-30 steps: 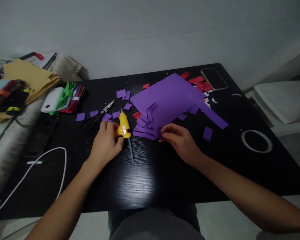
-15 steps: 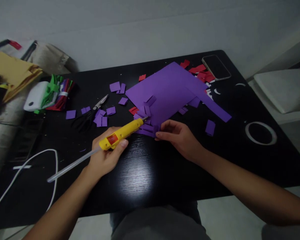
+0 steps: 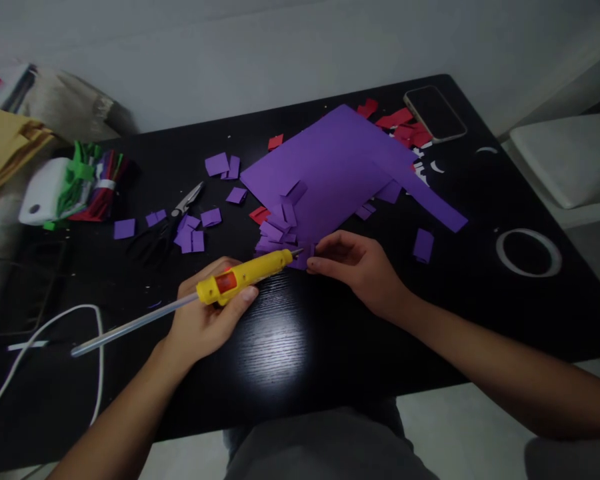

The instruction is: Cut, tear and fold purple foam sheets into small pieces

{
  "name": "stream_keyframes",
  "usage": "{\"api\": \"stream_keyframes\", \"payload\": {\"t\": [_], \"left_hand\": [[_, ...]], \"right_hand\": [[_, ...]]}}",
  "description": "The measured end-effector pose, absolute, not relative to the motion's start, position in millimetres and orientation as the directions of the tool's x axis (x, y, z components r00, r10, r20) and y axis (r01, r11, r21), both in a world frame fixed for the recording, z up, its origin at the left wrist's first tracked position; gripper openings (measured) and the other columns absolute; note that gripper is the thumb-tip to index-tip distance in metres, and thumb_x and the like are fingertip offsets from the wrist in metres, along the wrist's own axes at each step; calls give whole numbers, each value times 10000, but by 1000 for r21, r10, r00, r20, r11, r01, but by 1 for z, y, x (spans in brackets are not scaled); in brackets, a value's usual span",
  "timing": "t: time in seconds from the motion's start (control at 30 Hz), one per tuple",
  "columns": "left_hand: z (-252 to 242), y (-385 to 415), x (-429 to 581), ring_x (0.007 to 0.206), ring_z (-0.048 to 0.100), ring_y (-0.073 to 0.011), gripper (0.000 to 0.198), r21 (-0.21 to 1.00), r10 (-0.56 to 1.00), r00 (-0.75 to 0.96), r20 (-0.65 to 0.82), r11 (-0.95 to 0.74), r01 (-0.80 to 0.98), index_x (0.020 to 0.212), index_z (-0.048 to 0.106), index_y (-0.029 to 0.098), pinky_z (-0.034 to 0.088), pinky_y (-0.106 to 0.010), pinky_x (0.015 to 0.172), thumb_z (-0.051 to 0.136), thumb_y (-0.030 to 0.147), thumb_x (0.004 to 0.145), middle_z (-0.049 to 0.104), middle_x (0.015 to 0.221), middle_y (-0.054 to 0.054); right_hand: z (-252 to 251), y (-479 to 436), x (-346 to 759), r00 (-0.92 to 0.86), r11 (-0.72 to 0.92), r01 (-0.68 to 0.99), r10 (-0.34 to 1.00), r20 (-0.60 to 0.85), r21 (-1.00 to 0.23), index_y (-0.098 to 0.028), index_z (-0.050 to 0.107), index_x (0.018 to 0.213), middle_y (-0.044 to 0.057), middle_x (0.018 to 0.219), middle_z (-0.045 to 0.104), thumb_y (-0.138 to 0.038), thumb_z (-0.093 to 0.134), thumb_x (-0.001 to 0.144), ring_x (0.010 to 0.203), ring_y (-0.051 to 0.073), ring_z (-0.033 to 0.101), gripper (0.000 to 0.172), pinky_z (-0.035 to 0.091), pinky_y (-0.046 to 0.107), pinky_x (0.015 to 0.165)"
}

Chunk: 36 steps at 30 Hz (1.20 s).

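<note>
Holds glue gun (image 3: pixel 260 270) in left grip (image 3: pixel 203 323) over worktop (image 3: pixel 340 340); pinches purple piece (image 3: pixel 305 260) in right grip (image 3: pixel 357 270) by near corner of sheet (image 3: pixel 335 160), just beside nozzle (image 3: pixel 297 252). Probably light, bendy, easily creased: best taken by outer edges.

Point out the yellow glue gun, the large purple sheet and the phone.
Yellow glue gun (image 3: pixel 253 271): head view, on its barrel.
Large purple sheet (image 3: pixel 327 170): head view, on its broad middle.
Phone (image 3: pixel 435 113): head view, on its dark screen.
</note>
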<state>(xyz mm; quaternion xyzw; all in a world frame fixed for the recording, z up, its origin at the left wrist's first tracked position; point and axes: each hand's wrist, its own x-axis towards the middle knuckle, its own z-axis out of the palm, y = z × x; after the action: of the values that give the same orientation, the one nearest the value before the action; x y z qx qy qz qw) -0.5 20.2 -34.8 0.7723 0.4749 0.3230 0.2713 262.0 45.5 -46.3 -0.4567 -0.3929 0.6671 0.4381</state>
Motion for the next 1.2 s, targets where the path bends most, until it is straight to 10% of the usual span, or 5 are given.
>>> {"api": "stream_keyframes", "payload": {"t": [1.2], "left_hand": [[-33, 21, 3, 540, 523, -131, 241, 613, 899, 344, 270, -436, 659, 729, 565, 207, 382, -288, 496, 621, 305, 942, 557, 693, 4]], "right_hand": [[-49, 42, 261, -201, -197, -154, 966, -164, -968, -222, 734, 843, 4, 873, 747, -329, 941, 680, 874, 187, 720, 284, 601, 357, 897]]}}
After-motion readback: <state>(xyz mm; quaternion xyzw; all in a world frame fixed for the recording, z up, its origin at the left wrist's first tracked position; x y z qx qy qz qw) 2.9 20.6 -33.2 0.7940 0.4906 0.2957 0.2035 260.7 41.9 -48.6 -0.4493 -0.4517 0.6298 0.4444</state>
